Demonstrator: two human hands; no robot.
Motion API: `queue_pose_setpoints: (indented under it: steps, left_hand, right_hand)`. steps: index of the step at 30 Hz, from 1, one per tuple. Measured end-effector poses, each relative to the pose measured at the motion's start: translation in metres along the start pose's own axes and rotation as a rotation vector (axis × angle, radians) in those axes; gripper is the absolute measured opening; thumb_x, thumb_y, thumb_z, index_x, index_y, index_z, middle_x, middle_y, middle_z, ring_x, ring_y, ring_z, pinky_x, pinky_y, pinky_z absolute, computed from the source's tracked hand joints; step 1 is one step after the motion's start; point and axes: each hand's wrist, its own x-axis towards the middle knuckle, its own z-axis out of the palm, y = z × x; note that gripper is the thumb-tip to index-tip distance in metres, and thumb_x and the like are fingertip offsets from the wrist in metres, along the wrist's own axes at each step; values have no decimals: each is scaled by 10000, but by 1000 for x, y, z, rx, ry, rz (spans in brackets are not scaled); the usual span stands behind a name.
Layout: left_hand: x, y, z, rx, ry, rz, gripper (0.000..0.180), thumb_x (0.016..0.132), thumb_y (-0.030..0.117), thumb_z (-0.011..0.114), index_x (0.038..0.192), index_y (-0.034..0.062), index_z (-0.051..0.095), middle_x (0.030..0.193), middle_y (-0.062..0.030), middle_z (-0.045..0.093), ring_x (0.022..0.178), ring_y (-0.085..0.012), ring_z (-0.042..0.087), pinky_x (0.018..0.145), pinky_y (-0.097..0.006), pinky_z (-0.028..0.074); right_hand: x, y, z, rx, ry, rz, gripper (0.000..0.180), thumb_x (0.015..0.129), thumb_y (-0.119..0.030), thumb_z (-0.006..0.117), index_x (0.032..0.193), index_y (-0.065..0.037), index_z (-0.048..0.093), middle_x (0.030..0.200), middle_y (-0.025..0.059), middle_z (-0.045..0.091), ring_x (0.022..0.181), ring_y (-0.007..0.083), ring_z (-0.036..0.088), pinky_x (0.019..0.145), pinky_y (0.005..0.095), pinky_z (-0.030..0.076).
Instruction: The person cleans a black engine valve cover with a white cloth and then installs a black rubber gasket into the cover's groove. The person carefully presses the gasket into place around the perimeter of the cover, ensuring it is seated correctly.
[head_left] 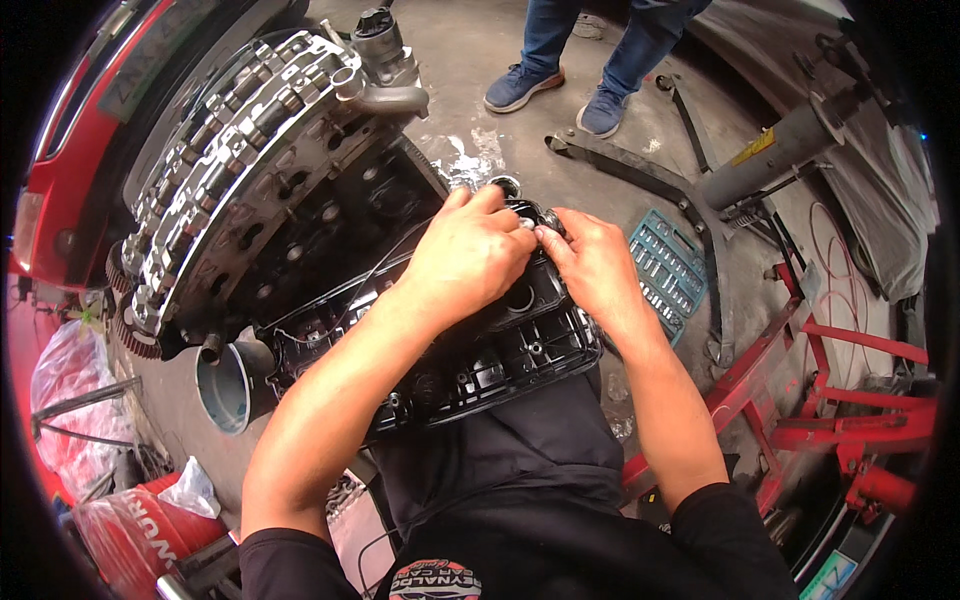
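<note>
Under both hands lies a black plastic valve cover (500,350), resting across the person's lap with its ribbed inner side turned up. At its far end, the left hand (470,255) is curled over the cover's top edge, fingers bent down around a small part that the hand itself hides, so what it grips cannot be made out. Touching it fingertip to fingertip, the right hand (592,268) pinches a small dark round piece (548,226) against the same edge of the cover, thumb and forefinger closed on it.

Just beyond the knuckles of the left hand sits an engine cylinder head (250,160), its shiny camshaft caps in rows, with a metal housing (385,65) at its far corner. Below and to the outside of the left forearm stands a grey funnel-like cup (228,385). Well out past the right hand, on the concrete floor (470,60), lies a teal socket tray (668,268), and beyond that a long black metal arm (650,180). Outside the right elbow is a red steel frame (850,400). Far ahead of both hands stand another person's legs in jeans and blue shoes (560,95).
</note>
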Motion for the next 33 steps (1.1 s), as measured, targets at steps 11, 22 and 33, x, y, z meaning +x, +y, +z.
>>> queue_pose_setpoints:
  steps: [11, 22, 33]
  left_hand:
    - [25, -22, -6, 64, -119, 395, 115, 764, 237, 706, 801, 132, 677, 841, 17, 656, 943, -212, 583, 832, -373, 459]
    - [31, -26, 8, 3, -82, 436, 174, 690, 224, 762, 803, 120, 681, 804, 12, 636, 907, -217, 589, 811, -381, 472]
    - [2, -8, -3, 101, 33, 145, 191, 716, 238, 793, 793, 123, 660, 777, 3, 612, 881, -208, 583, 787, -396, 460]
  right_hand:
    - [-11, 4, 8, 412, 34, 295, 293, 977, -257, 725, 1038, 30, 737, 912, 190, 729, 796, 233, 708, 703, 378, 533]
    - [-14, 18, 23, 461, 188, 251, 258, 960, -191, 754, 1089, 33, 749, 886, 132, 722, 771, 170, 667, 704, 338, 532]
    - [-10, -1, -9, 359, -130, 370, 278, 898, -168, 758, 1076, 43, 718, 805, 89, 705, 737, 147, 660, 719, 308, 546]
